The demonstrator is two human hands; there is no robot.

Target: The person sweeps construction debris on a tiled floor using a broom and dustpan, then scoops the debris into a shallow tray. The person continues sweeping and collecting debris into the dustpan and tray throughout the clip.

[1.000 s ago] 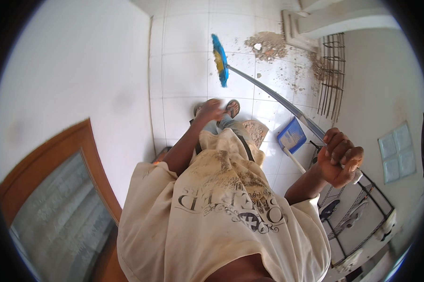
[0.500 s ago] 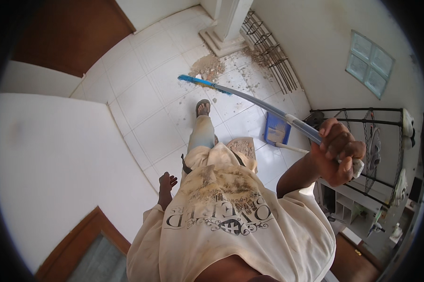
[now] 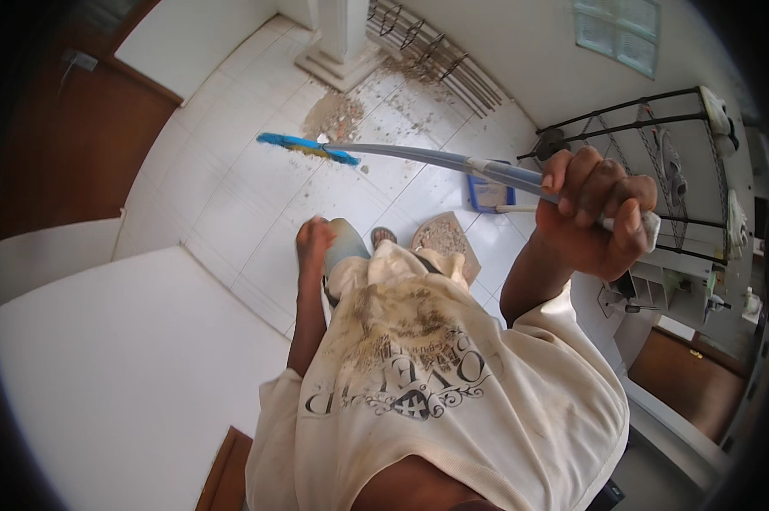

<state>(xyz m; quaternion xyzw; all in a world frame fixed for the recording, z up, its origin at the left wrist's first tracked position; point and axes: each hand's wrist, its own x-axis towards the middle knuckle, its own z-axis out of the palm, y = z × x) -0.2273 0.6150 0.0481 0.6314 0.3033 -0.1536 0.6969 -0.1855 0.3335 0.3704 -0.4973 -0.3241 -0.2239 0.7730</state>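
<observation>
My right hand (image 3: 601, 217) is closed around the upper end of a broom (image 3: 418, 154) with a grey-blue handle. Its handle slants across to the left, ending in a blue broom head (image 3: 308, 148) low over the tiles. Just beyond that head lies a heap of sandy rubble (image 3: 337, 115), with loose bits scattered to its right. My left hand (image 3: 315, 243) hangs by my left thigh, away from the broom. Motion smears its fingers, and nothing held shows in it.
A blue dustpan (image 3: 489, 196) with a pale handle lies on the floor, near a tan container (image 3: 448, 243) of rubble. Metal bars (image 3: 444, 68) lie along the far wall beside a white pillar (image 3: 342, 43). A black rack (image 3: 640, 128) with shoes stands at right.
My left hand has swung up and forward beside my thigh. The view has shifted, so the broom, rubble and pillar sit farther left. My right hand keeps its grip on the broom.
</observation>
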